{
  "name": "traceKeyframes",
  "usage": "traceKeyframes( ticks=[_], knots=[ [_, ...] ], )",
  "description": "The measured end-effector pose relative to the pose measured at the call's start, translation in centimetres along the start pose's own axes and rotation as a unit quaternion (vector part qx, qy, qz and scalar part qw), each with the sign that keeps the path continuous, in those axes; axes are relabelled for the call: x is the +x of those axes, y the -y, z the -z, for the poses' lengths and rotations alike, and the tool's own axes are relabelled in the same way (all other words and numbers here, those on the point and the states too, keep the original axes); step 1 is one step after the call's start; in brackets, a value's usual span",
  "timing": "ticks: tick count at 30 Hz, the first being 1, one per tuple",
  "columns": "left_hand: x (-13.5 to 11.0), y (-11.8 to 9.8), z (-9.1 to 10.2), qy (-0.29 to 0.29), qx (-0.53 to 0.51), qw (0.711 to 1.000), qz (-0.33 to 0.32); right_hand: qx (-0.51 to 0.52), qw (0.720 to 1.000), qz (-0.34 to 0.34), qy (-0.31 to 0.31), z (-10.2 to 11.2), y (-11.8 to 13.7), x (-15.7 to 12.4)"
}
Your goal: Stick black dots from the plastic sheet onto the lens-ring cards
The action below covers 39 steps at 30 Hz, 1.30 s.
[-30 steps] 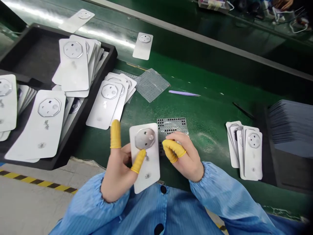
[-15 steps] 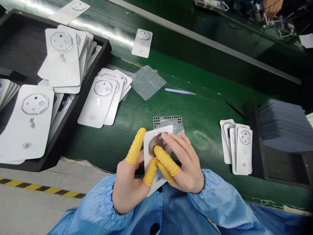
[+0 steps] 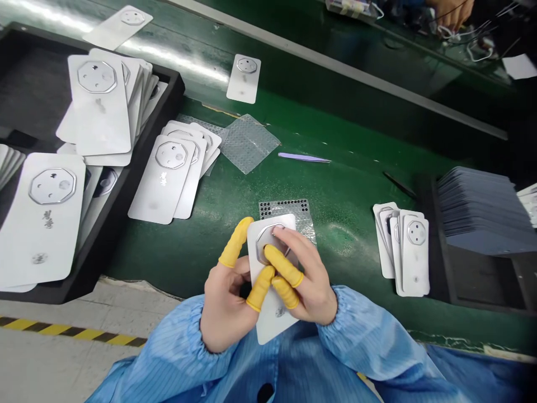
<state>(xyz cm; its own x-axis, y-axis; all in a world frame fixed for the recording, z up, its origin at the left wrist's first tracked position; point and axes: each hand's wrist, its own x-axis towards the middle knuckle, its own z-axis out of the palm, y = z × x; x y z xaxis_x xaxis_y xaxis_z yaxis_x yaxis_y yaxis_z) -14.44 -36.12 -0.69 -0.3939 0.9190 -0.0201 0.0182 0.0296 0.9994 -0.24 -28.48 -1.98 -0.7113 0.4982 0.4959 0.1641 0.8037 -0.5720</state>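
A white phone back cover (image 3: 268, 326) with an octagonal camera ring is tilted in front of my chest. My left hand (image 3: 229, 302) grips it from the left edge, its yellow-cotted thumb on the front and forefinger standing up past the edge. Fingertips of my right hand (image 3: 310, 280) press on the camera ring, with the yellow-cotted forefinger at its lower part and the thumb against the cover. Whether anything small is under those fingertips is hidden. Just beyond the cover lies a clear sheet (image 3: 309, 221) with rows of black dots.
Purple tweezers (image 3: 304, 158) and clear film (image 3: 250, 144) lie on the green bench. Stacked covers (image 3: 157, 190) are at left, beside a black tray (image 3: 94, 266) of more covers. At right are another stack (image 3: 413, 257) and a bin of grey sheets (image 3: 482, 212). Another person's hand (image 3: 453, 14) shows far off.
The right hand has shifted slightly left over the cover, its fingers still on the camera ring. The whole view has moved a little; the left hand keeps its grip.
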Motion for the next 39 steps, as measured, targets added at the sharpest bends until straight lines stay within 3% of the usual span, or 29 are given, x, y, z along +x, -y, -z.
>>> traceKeyframes(
  ticks=[2,4,8,10,13,17,19,21,25,28,30,32,35,37,38,39],
  knots=[
    [0.4,-0.3,-0.6,0.013,-0.11,0.993,0.045,0.029,0.995,-0.062,-0.071,0.0,-0.2,-0.5],
    [0.8,-0.7,-1.0,0.02,-0.168,0.983,0.076,0.106,0.972,-0.17,-0.126,0.0,-0.1,-0.5],
    [1.7,-0.8,-1.3,0.02,-0.176,0.978,0.11,0.337,0.863,-0.359,-0.115,0.0,0.7,0.4],
    [1.9,-0.5,-1.3,-0.013,-0.145,0.983,0.115,0.386,0.824,-0.4,-0.112,-0.2,1.0,0.9],
    [2.0,0.3,-1.1,-0.058,-0.081,0.987,0.127,0.404,0.806,-0.415,-0.124,-0.7,1.1,1.3],
    [2.2,1.4,-1.3,-0.064,-0.037,0.986,0.152,0.425,0.784,-0.438,-0.113,-1.1,0.6,0.8],
    [2.5,1.6,-1.8,-0.042,-0.051,0.984,0.163,0.425,0.781,-0.443,-0.119,-0.7,0.3,0.2],
    [2.9,1.5,-2.4,0.016,-0.071,0.982,0.173,0.408,0.786,-0.445,-0.13,0.0,-0.1,-0.6],
    [3.4,1.1,-3.0,0.112,-0.079,0.977,0.165,0.329,0.833,-0.427,-0.125,0.8,-0.5,-2.4],
    [3.1,1.2,-2.9,0.124,-0.057,0.98,0.145,0.282,0.871,-0.387,-0.109,0.3,-0.4,-3.1],
    [2.7,1.7,-2.8,0.114,-0.014,0.988,0.101,0.269,0.879,-0.378,-0.105,0.5,-0.4,-3.2],
    [2.3,2.4,-2.7,0.114,0.021,0.992,0.049,0.243,0.879,-0.392,-0.12,2.1,-0.7,-3.4],
    [2.1,3.2,-2.3,0.09,0.02,0.996,0.009,0.136,0.876,-0.428,-0.177,7.5,-2.7,-4.7],
    [2.0,3.3,-1.8,0.062,0.004,0.998,0.006,-0.049,0.872,-0.449,-0.188,12.1,-4.7,-6.3],
    [2.0,3.2,-1.4,0.048,0.0,0.999,0.007,-0.139,0.866,-0.453,-0.162,14.3,-5.8,-7.3],
    [1.9,3.1,-1.0,0.037,0.001,0.999,0.009,-0.172,0.859,-0.458,-0.15,16.1,-6.9,-8.2]
  ],
)
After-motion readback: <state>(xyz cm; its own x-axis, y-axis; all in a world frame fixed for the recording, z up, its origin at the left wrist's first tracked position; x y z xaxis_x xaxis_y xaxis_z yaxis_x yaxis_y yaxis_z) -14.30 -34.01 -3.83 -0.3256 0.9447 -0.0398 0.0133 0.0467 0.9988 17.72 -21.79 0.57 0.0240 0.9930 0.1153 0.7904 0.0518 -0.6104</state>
